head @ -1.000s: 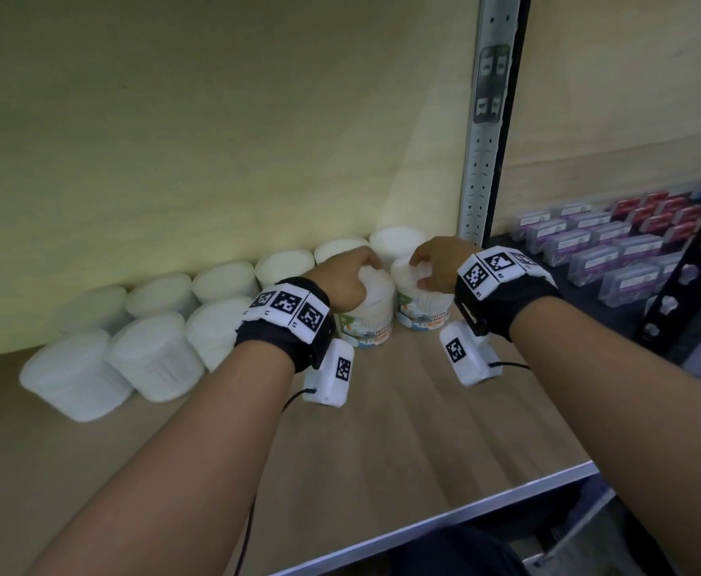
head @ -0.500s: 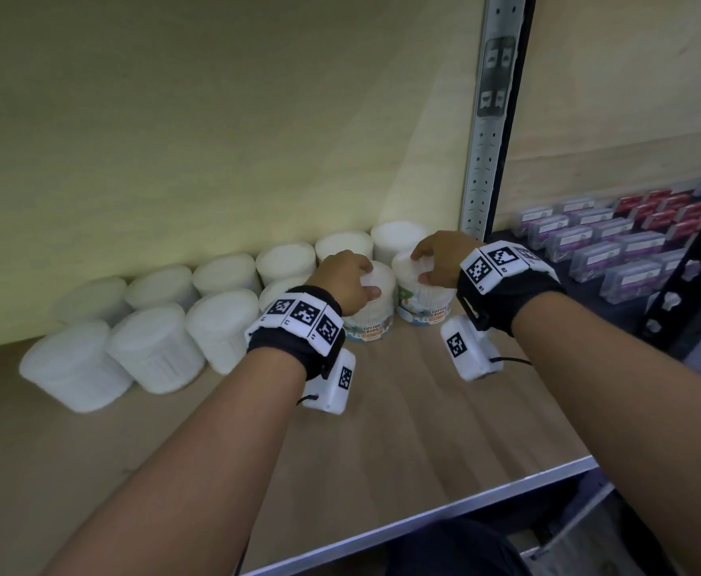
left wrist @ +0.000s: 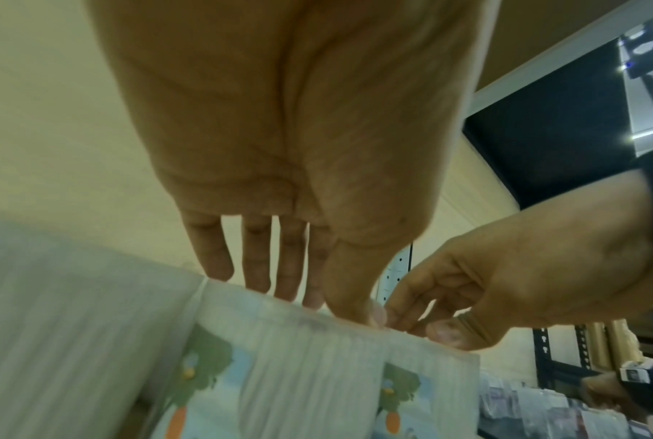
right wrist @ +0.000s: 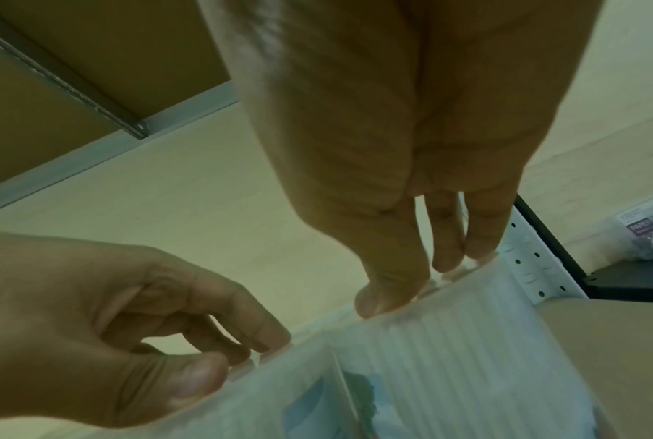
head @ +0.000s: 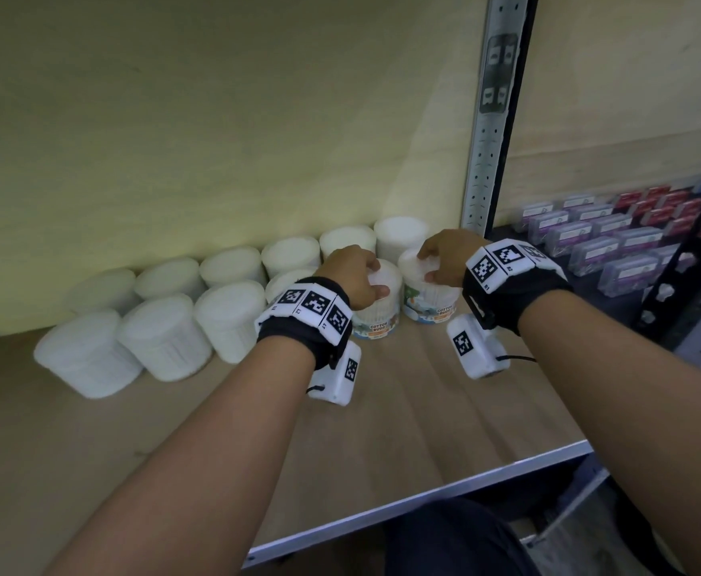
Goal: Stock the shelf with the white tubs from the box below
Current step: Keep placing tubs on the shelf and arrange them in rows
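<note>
Two rows of white tubs [head: 161, 338] stand along the back of the wooden shelf [head: 403, 409]. At the right end of the front row stand two tubs with printed labels. My left hand [head: 353, 276] grips the lid of the left labelled tub [head: 376, 322] from above. The right hand [head: 444, 255] grips the lid of the right labelled tub [head: 428, 305] the same way. In the left wrist view, my left hand [left wrist: 317, 300] has its fingers and thumb on the rim of its tub [left wrist: 298, 371]. The right wrist view shows the right hand [right wrist: 418, 282] clasping its tub [right wrist: 448, 341]. Both tubs rest on the board, side by side.
A perforated metal upright [head: 486, 160] stands right behind the right hand. Beyond it, a darker shelf holds several purple and red packs [head: 610, 243]. Bare board lies between the tubs and the shelf's metal front edge [head: 423, 496]. The box below is out of sight.
Both hands keep their hold on the two labelled tubs. The tubs have edged slightly back toward the rows; otherwise little differs.
</note>
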A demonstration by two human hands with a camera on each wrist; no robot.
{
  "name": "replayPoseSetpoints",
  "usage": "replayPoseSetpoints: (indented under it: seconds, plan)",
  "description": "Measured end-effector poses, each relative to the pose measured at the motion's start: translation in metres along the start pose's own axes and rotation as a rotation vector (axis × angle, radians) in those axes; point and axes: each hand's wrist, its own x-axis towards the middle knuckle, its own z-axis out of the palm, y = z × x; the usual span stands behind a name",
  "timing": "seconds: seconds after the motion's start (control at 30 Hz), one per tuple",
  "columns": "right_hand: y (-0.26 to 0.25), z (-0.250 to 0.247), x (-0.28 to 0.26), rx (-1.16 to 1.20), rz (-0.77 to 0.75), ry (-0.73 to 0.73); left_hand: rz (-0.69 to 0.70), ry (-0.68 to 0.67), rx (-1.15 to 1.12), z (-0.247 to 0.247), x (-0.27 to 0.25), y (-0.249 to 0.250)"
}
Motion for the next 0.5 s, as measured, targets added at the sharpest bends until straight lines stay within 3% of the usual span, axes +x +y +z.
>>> replayPoseSetpoints:
  seconds: [0.2,0.5]
  plan:
    - [0.008,0.002,-0.037,-0.032,-0.024,0.039,0.023,-0.029,-0.004,0.002,-0.024,0.012]
    - [0.015,-0.002,-0.110,0.127,0.008,-0.048,0.074,-0.050,0.015,0.013,-0.077,0.035]
